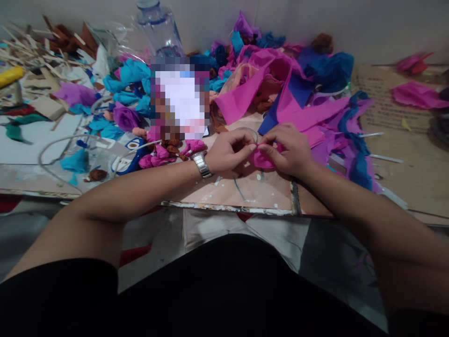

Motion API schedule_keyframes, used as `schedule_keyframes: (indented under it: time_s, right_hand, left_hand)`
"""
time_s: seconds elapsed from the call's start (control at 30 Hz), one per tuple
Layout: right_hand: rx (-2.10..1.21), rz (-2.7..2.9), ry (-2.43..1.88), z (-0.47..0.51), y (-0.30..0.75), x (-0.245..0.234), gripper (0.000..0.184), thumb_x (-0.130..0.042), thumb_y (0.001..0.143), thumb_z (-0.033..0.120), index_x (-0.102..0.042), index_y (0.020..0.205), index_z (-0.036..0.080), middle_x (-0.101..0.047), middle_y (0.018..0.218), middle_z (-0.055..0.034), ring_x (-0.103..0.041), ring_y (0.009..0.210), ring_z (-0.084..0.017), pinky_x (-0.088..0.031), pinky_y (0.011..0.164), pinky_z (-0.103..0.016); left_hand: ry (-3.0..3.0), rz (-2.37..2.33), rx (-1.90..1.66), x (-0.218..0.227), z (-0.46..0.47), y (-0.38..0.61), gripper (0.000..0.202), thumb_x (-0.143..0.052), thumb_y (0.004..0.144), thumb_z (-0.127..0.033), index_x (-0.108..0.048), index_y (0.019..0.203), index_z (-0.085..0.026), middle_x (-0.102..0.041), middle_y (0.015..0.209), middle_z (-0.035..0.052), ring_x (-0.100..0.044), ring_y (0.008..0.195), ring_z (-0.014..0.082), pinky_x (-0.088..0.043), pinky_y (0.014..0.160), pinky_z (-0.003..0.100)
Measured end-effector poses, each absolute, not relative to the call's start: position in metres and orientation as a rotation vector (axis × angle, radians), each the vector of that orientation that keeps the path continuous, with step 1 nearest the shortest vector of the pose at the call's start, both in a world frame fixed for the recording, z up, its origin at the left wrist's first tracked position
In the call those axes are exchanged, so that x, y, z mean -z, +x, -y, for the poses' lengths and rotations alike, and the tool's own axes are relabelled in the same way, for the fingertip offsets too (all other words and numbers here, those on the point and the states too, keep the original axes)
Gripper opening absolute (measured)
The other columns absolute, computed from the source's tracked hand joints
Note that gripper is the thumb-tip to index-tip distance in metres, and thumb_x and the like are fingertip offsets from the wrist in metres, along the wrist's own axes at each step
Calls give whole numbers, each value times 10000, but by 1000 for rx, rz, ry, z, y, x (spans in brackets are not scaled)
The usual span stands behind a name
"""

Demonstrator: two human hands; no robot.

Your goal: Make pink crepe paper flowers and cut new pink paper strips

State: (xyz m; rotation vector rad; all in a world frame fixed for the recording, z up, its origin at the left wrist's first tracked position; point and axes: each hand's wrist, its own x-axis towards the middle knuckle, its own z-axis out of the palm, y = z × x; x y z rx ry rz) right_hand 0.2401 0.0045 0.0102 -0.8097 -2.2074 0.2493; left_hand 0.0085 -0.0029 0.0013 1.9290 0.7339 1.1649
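Note:
Both hands meet above the front of the table, fingertips pinched on one piece of pink crepe paper [262,160]. My left hand [229,152], a metal watch on its wrist, grips the paper's upper left edge. On the other side my right hand [293,149] pinches it between thumb and fingers. The paper hangs crumpled below the fingertips. Just behind the hands shows part of a clear round rim [249,133], perhaps a tape roll. Long pink paper strips [242,100] and a dark blue sheet [271,119] lie beyond my right hand.
A clear plastic bottle [159,30] stands at the back beside a blurred-out phone [184,98]. Left lie paper flowers [126,116], a blue-and-white tool with a cable [131,157] and thin wooden sticks [31,44]. Cardboard [389,121] covers the right side.

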Motion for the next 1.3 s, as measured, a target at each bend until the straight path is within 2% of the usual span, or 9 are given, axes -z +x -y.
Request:
schedule_keyframes:
  time_s: [0.17, 0.3, 0.5, 0.83, 1.03, 1.3]
  right_hand:
    - [-284, 2223, -807, -3, 240, -12, 379, -546, 1066, 584, -698, 920, 270, -759, 846, -34, -706, 821, -248, -518, 895, -471]
    - [-283, 2228, -751, -2, 240, -13, 356, -547, 1077, 552, -697, 940, 259, -756, 843, -32, -706, 815, -239, -514, 903, -465]
    - [-263, 2227, -694, -2, 241, -13, 298, -585, 1074, 502, -703, 936, 265, -762, 842, -20, -710, 810, -235, -519, 886, -472]
    - [-310, 2247, -657, 2, 238, -16, 328, -564, 1086, 484, -692, 901, 245, -752, 822, -24, -689, 775, -218, -500, 837, -429]
    - [-319, 2275, -676, 1, 239, -15, 323, -562, 1081, 477, -687, 891, 246, -740, 827, -35, -696, 813, -241, -505, 852, -444]
    - [-312, 2280, -665, -1, 239, -14, 314, -534, 1084, 444, -676, 894, 238, -746, 846, -44, -697, 816, -242, -504, 849, -439]
  left_hand:
    - [1940, -684, -1147, -2, 3, 8, 410, -692, 1001, -575, -713, 907, -177, -758, 897, 92, -644, 755, 150, -495, 682, 287]
    - [1956, -689, -1120, 0, 2, 7, 411, -741, 969, -570, -738, 939, -160, -730, 843, 71, -594, 684, 126, -455, 623, 263]
    - [1981, -659, -1115, 1, 2, 5, 390, -730, 982, -550, -731, 908, -167, -699, 789, 56, -567, 665, 130, -434, 611, 272]
    - [1926, -553, -1082, -3, -2, 7, 353, -666, 1023, -493, -692, 860, -181, -697, 853, 68, -652, 833, 189, -536, 778, 332]
    - [2008, -580, -1068, 3, -6, 7, 289, -598, 1053, -425, -688, 917, -187, -702, 909, 77, -659, 914, 207, -538, 876, 364]
    - [2038, -513, -1086, 6, -11, 4, 309, -592, 1060, -470, -689, 959, -194, -711, 982, 83, -665, 962, 214, -530, 933, 381]
